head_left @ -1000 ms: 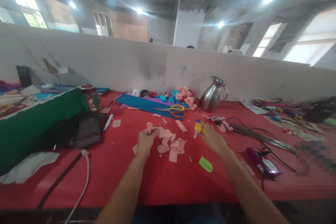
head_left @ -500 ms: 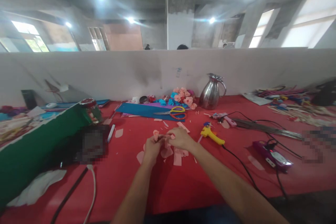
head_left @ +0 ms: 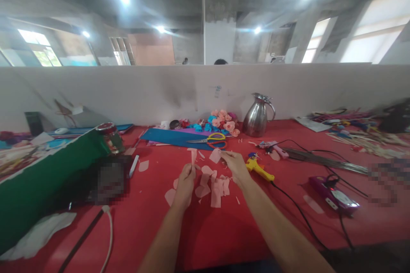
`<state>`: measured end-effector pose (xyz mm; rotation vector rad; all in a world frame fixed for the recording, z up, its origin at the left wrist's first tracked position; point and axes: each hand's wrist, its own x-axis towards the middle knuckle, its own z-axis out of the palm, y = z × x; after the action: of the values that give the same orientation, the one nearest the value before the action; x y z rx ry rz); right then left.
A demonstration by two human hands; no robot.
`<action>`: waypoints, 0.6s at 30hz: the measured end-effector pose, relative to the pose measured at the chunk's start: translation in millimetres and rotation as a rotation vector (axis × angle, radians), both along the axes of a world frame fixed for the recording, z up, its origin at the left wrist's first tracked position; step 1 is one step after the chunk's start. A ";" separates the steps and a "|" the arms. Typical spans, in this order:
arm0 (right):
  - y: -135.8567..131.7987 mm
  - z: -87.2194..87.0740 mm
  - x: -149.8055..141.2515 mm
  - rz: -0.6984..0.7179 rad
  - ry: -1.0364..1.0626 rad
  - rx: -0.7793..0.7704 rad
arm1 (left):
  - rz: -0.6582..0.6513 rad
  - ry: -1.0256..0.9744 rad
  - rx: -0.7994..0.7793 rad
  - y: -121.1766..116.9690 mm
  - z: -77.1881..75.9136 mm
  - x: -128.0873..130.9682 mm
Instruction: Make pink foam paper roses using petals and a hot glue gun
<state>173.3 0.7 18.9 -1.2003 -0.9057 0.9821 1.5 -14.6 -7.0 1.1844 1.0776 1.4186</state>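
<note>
Blue handwritten marks stand on the pale partition (head_left: 144,89) behind the table (head_left: 230,234), too small to read.

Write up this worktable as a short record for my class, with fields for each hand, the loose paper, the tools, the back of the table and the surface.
Left hand: fingers holding a narrow pink paper piece
Right hand: fingers pinching a wider pink paper piece
Loose paper: pink scraps between the arms
Tools: yellow glue gun; scissors on a blue sheet
Back: paper flowers beside an upright metal jug
Surface: red tabletop
</note>
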 end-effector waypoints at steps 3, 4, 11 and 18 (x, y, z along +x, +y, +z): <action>-2.5 -1.5 -9.7 0.009 0.115 0.005 | -0.076 0.041 0.038 0.3 2.0 -0.3; -3.8 -0.8 -12.4 0.017 0.147 0.006 | -0.100 0.044 0.041 0.3 2.5 0.0; -11.2 6.2 -23.5 0.032 0.294 0.017 | -0.135 -0.115 -0.039 -0.9 4.4 1.3; -8.5 -3.6 -28.6 0.042 0.290 0.032 | -0.066 -0.230 -0.052 0.7 3.4 -1.5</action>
<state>144.7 -7.9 15.3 -0.9842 -0.7155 1.1376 0.0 -13.9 -3.6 0.9834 0.9024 1.4280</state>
